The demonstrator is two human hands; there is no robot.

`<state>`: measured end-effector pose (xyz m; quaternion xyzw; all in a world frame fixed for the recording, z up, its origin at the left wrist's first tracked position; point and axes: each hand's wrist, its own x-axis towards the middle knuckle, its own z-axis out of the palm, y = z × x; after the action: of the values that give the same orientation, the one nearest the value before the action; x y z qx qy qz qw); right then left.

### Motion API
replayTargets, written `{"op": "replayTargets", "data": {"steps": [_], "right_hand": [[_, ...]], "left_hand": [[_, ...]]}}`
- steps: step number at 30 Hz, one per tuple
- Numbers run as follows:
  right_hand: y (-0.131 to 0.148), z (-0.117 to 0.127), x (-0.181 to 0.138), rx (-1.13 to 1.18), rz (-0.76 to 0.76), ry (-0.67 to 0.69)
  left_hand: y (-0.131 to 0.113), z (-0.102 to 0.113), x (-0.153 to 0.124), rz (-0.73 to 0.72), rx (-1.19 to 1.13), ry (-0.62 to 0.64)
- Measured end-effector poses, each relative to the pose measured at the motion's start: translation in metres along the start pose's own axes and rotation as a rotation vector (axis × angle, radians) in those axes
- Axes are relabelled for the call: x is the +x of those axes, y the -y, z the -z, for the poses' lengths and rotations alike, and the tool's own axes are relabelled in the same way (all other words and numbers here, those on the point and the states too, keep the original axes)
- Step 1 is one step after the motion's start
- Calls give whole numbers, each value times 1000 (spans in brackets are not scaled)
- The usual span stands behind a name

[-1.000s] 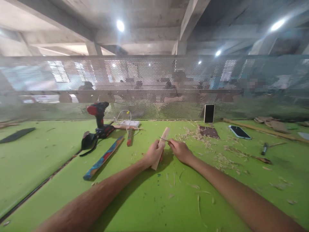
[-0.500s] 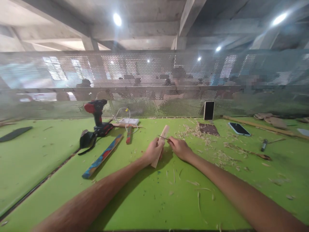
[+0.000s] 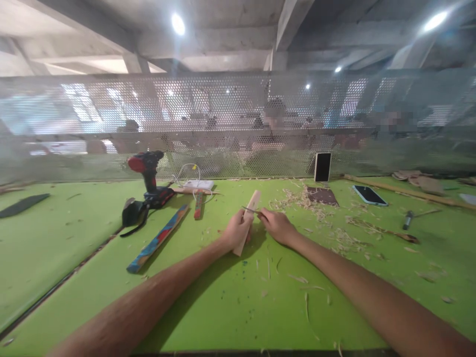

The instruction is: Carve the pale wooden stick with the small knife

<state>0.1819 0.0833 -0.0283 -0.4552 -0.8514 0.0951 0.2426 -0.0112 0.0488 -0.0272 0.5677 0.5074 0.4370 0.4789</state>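
My left hand (image 3: 237, 232) is closed around a pale flat strip of wood (image 3: 253, 200), which slants up and away from me above the green table (image 3: 215, 312). In my right hand (image 3: 277, 225) is the handle end of a thin knife (image 3: 250, 210), mostly covered by the fingers. Its narrow dark blade lies across the strip's face just above my left thumb. Whether the edge bites into the wood is too small to tell. A painted blue and red wooden strip (image 3: 159, 239) lies to the left, and a shorter painted piece (image 3: 198, 205) rests beyond it.
A red and black cordless drill (image 3: 150, 181) stands at left, near a white power strip (image 3: 199, 185). Wood shavings (image 3: 297, 198) cover much of the right side. A phone (image 3: 370, 195), an upright dark-screened device (image 3: 322, 167) and a long stick (image 3: 401, 188) are there too. A perforated screen (image 3: 223, 124) closes the back.
The view has tipped slightly. Both hands keep nearly the same hold on the wood strip and knife, and the blade shows only a very small shift.
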Motion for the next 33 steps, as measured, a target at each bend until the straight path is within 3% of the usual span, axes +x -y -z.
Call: {"op": "replayTargets", "data": {"steps": [33], "right_hand": [[4,1,-1,7,-13,-10]], "left_hand": [[-1,2,-2,11,1,13]]}}
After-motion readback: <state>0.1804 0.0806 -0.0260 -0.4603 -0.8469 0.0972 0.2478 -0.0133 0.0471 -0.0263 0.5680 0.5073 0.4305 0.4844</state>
